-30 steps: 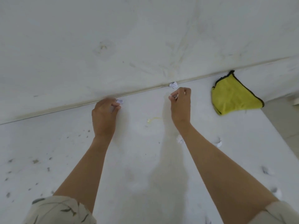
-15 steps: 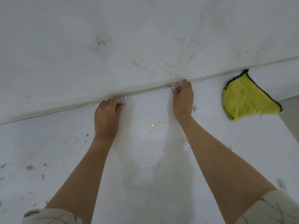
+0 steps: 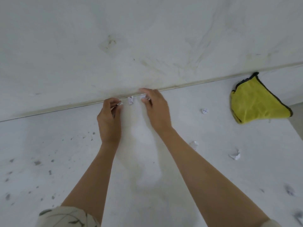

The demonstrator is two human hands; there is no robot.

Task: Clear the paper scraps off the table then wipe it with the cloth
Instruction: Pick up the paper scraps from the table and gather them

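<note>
The left hand (image 3: pixel 109 122) and the right hand (image 3: pixel 155 108) each have fingers pinched on a paper scrap (image 3: pixel 143 96) on the surface (image 3: pixel 49 153), near the wall.

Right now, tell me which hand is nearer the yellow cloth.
Right. The right hand is at the table's back edge, well left of the yellow cloth; the left hand is farther left.

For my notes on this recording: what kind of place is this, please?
Probably a plain indoor room, perhaps a workroom. A white table stands against a scuffed white wall, paper scraps lie scattered on it, and a yellow cloth waits at its far right.
</note>
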